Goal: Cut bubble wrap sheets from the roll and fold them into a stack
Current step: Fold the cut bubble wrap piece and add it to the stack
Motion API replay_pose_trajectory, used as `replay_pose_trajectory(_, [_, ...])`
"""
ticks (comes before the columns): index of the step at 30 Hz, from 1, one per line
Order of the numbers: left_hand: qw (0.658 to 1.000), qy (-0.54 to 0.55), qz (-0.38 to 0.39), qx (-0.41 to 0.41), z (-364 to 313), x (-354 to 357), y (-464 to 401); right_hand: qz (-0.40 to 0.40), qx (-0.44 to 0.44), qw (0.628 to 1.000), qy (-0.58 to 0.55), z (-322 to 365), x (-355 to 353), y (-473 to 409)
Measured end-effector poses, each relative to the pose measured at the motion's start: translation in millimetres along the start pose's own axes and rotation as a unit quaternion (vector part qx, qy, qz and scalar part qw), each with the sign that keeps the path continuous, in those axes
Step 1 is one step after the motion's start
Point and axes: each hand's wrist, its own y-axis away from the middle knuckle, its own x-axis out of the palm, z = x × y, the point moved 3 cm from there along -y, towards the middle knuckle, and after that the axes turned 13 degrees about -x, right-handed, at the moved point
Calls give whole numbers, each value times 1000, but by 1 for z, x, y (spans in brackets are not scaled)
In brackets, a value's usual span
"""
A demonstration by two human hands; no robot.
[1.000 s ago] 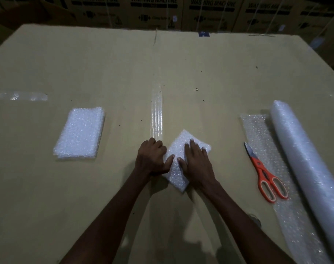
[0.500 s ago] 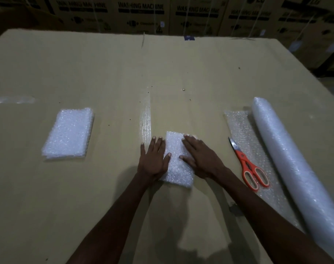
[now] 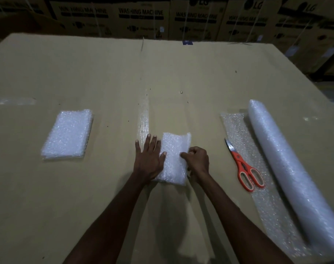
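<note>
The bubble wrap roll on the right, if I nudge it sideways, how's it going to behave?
The bubble wrap roll is a long cylinder lying flat on the cardboard table, so it would probably roll. It looks light. Its loose sheet lies under the scissors, which may drag.

Lay on matt brown cardboard (image 3: 181, 69): glossy, bumpy clear plastic wrap (image 3: 174, 159); scissors (image 3: 245, 168) with shiny metal blades, smooth orange plastic handles.

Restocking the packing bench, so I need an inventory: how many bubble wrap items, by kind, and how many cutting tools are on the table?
Bubble wrap roll: 1
Folded stack: 1
Folded sheet held under left hand and right hand: 1
Scissors: 1
Total: 4
</note>
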Motion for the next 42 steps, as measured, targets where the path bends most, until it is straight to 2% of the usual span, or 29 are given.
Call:
replay_pose_trajectory(4, [999, 31, 16, -25, 4, -14, 5, 40, 4, 979, -201, 16, -5, 1])
replay_pose_trajectory(6, [988, 144, 12, -49, 3, -25, 7, 68, -5, 964, -258, 26, -12, 2])
replay_pose_trajectory(7, [970, 230, 32, -65, 2, -32, 8, 82, -11, 958, -275, 33, -17, 4])
replay_pose_trajectory(8, [940, 325, 68, -80, 0, -37, 7, 94, -23, 954, -284, 40, -21, 5])
replay_pose_trajectory(10, [835, 521, 148, -100, -7, -51, 9, 108, -52, 949, -292, 52, -31, 4])
replay_pose_trajectory(11, [785, 583, 175, -115, -11, -57, 9, 111, -60, 946, -298, 56, -36, 4])
replay_pose_trajectory(12, [749, 621, 192, -128, -14, -63, 10, 111, -65, 944, -304, 60, -41, 3])
replay_pose_trajectory(14, [711, 657, 208, -142, -20, -75, 17, 110, -74, 942, -307, 62, -48, 3])
replay_pose_trajectory(18, [703, 679, 144, -155, -23, -85, 35, 106, -78, 942, -310, 54, -59, 5])
replay_pose_trajectory(25, [718, 649, 74, -239, 4, -85, 75, 147, -76, 943, -289, 39, -45, 29])
replay_pose_trajectory(30, [682, 678, 68, -266, 38, -84, 83, 167, -64, 939, -295, 44, -19, 43])
replay_pose_trajectory(34, [668, 688, 54, -277, 85, -85, 73, 164, -60, 943, -282, 61, 19, 42])
replay_pose_trajectory(42, [678, 677, 67, -280, 222, -114, 36, 125, -52, 952, -276, 136, 140, 40])
